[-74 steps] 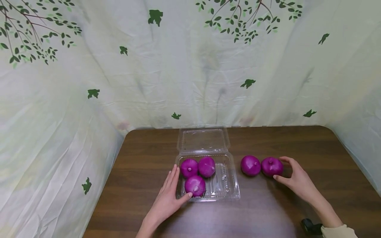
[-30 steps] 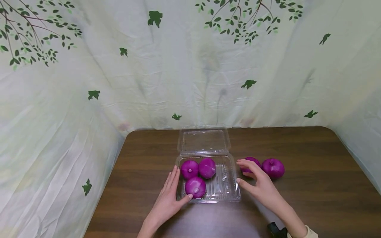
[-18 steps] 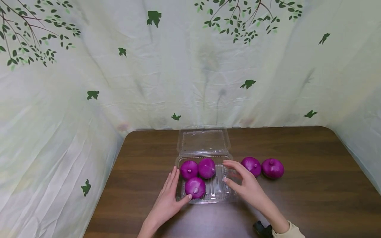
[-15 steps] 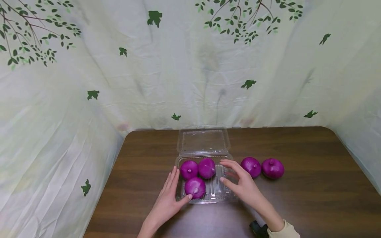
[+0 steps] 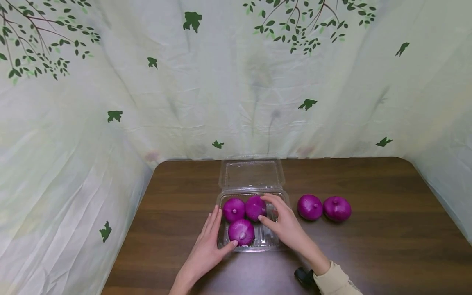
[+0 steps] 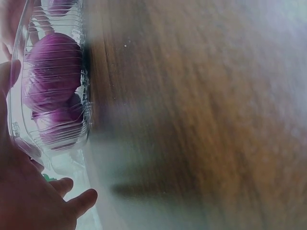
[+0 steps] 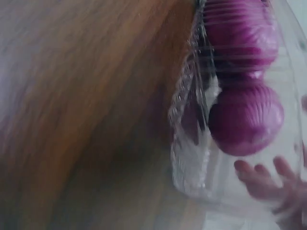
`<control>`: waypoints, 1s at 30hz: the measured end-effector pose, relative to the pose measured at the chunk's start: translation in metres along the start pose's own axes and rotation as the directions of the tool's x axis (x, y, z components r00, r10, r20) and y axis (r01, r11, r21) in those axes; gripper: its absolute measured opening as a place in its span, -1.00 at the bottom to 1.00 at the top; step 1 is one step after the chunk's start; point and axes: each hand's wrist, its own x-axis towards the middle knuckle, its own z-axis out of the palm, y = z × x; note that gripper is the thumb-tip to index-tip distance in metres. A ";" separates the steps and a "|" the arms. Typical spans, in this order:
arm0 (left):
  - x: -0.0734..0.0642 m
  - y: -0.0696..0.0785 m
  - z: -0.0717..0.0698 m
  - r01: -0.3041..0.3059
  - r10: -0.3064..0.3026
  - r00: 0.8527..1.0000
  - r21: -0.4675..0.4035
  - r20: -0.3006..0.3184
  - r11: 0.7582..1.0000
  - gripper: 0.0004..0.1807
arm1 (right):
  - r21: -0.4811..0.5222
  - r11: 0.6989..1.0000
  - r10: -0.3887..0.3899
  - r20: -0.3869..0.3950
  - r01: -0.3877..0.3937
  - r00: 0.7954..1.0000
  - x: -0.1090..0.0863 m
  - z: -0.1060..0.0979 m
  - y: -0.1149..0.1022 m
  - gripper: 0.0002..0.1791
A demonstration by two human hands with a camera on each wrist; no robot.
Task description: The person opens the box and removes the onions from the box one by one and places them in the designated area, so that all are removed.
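Note:
A clear plastic clamshell box (image 5: 265,237) holds three red onions: a back-left one (image 5: 234,209), a back-right one (image 5: 254,211) and a front one (image 5: 241,232). My left hand (image 5: 208,250) rests along the box's left side, its thumb at the front rim; the left wrist view shows that hand (image 6: 33,191) beside the clear wall. Over the box's right half, my right hand (image 5: 287,225) has thumb and forefinger spread at the back-right onion. In the right wrist view, its fingers (image 7: 259,182) lie just short of an onion (image 7: 247,120), blurred through the plastic.
Two more red onions, a nearer one (image 5: 310,207) and a farther one (image 5: 337,209), sit side by side on the brown wooden table (image 5: 387,229), right of the box. The box's lid (image 5: 252,174) lies back behind it. A leaf-printed cloth (image 5: 236,82) hangs beyond the table.
My right hand has let go of the farthest-right onion and moved left, over the box, to the back-right onion. My left hand has stayed at the box's side.

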 end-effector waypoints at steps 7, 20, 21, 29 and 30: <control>0.001 0.000 0.000 0.000 0.000 1.000 -0.001 0.001 1.000 0.15 | -0.069 0.995 0.069 -0.071 -0.074 0.995 0.008 0.010 -0.003 -0.38; 0.000 0.001 0.000 -0.001 0.001 1.000 0.001 -0.006 1.000 0.15 | -0.183 0.965 0.170 -0.121 -0.190 0.978 0.013 0.025 -0.004 -0.34; 0.000 0.001 0.001 -0.002 0.002 1.000 0.002 -0.009 1.000 0.15 | -0.183 0.963 0.180 -0.122 -0.200 0.976 0.014 0.026 -0.004 -0.35; -0.001 0.000 0.000 0.007 -0.007 1.000 0.006 -0.006 1.000 0.15 | -0.186 0.951 0.227 -0.123 -0.247 0.966 0.015 0.028 -0.005 -0.37; -0.001 -0.001 0.000 0.007 -0.007 1.000 0.008 -0.007 1.000 0.15 | -0.184 0.951 0.228 -0.124 -0.248 0.966 0.014 0.028 -0.004 -0.36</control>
